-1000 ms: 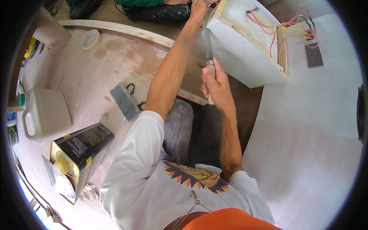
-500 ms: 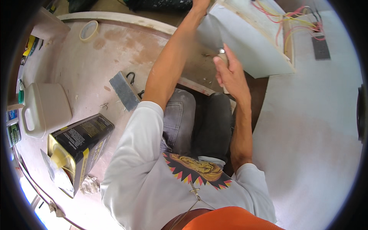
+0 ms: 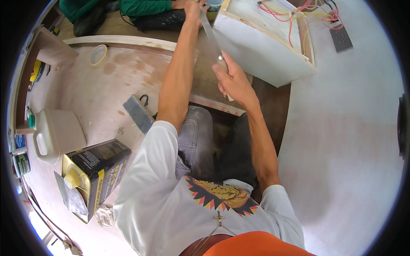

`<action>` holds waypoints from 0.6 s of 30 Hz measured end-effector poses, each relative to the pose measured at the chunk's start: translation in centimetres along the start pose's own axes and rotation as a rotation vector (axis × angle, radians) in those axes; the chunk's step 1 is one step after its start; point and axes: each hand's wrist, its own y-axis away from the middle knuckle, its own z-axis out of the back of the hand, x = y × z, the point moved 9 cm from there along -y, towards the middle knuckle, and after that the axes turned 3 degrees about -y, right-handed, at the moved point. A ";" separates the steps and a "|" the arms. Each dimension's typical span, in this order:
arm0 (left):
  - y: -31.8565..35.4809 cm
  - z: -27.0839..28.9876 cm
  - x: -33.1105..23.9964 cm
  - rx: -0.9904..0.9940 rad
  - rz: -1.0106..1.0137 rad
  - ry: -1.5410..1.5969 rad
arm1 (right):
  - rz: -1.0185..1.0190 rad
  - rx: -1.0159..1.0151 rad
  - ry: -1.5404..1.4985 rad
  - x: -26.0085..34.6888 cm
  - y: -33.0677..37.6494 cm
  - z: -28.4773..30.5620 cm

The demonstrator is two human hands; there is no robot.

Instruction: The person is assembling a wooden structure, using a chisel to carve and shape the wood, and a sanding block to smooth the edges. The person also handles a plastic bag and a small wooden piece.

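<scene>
Bright light (image 3: 39,225) blazes in at lower left! A wooden frame (image 3: 57,48) hugs the left edge, dark brown floor (image 3: 273,113) shows mid-scene, and a broad pale panel (image 3: 341,145) sweeps down the right.

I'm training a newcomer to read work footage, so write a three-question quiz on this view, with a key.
1. Which of the wearer's hands grips the pale handle of the long blade?
2. True or false: the tape roll appears higher in the picture than the off-white jug.
3. The wires at the white box are mainly: (a) blue and green (b) red and yellow (c) white.

Key: 1 right hand; 2 true; 3 b.
</scene>
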 end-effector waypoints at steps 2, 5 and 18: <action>1.6 -2.6 1.4 0.014 0.041 -0.018 | -0.018 -0.046 -0.040 -1.3 0.8 0.5; 3.0 -5.9 2.2 0.043 0.078 -0.040 | 0.020 -0.097 -0.063 -2.6 1.8 1.8; 2.2 -5.0 3.0 -0.059 0.095 -0.013 | -0.074 -0.051 -0.299 -4.0 1.8 1.7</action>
